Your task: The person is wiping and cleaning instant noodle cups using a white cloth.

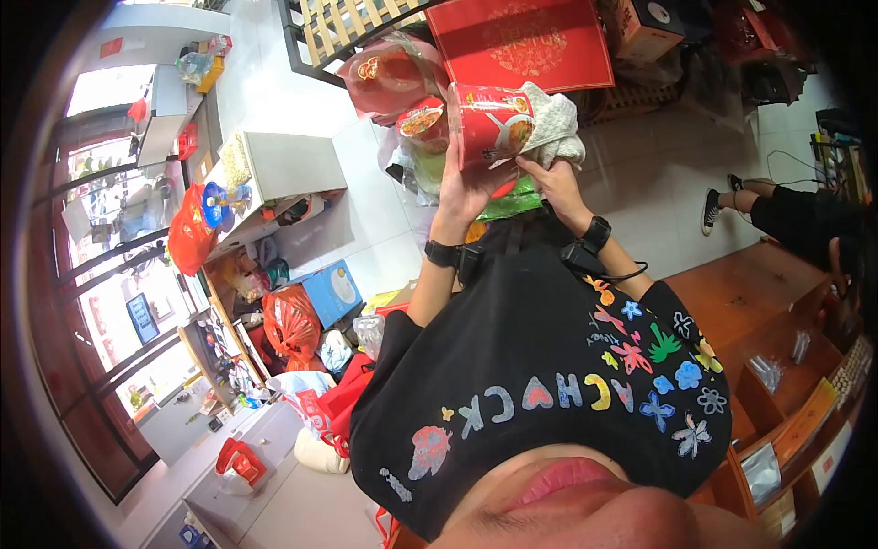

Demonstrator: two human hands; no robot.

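A red instant-noodle tub [492, 123] with a bowl pictured on its side is held up at the top middle. My left hand [468, 188] is wrapped round its lower left part. A pale, crumpled cloth [555, 128] lies against the tub's right side, with my right hand [553, 183] closed on it from below. Just left of the tub is a round red lid or second tub [422, 123] with a food picture. Behind these lie a red plastic package [389, 75] and a large red box [521, 41] with a gold pattern.
A slatted wooden rack [343, 32] stands at the top. On the left are a white cabinet [302, 163], an orange bag [192, 229] and a red bag [291, 320]. Wooden shelving [741, 293] is at the right, near another person's shoe [711, 212].
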